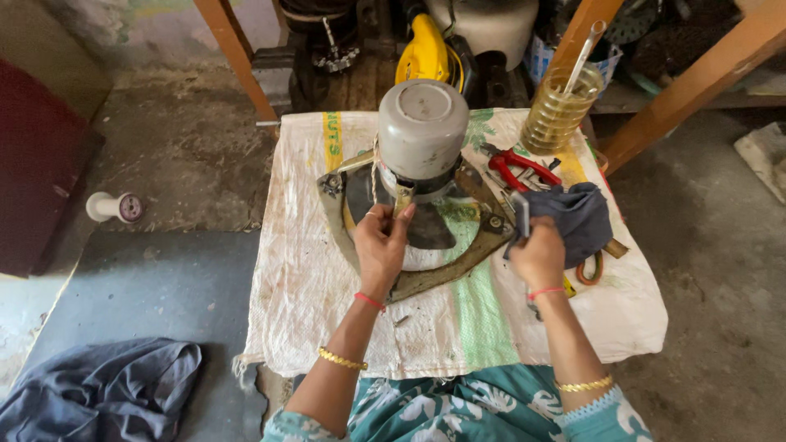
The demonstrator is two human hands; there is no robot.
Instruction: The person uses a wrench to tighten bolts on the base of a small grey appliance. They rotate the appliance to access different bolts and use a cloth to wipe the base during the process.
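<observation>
A grey fan motor point(422, 135) with dirty curved blades point(458, 262) lies on a sack-covered stand point(311, 286). My left hand point(381, 244) rests on the motor's base, fingers gripping a bracket beside a loop of string. My right hand point(539, 255) holds a dark grey cloth point(580, 219) bunched against the tip of the right blade, along with a small flat metal piece.
Red-handled pliers point(516, 168) lie behind the cloth. A ribbed plastic jar of yellow oil point(559, 110) with a tube stands at the back right. A yellow tool point(426, 53) and wooden legs point(237, 57) are behind. A white spool point(115, 206) and dark cloth point(106, 385) lie on the floor.
</observation>
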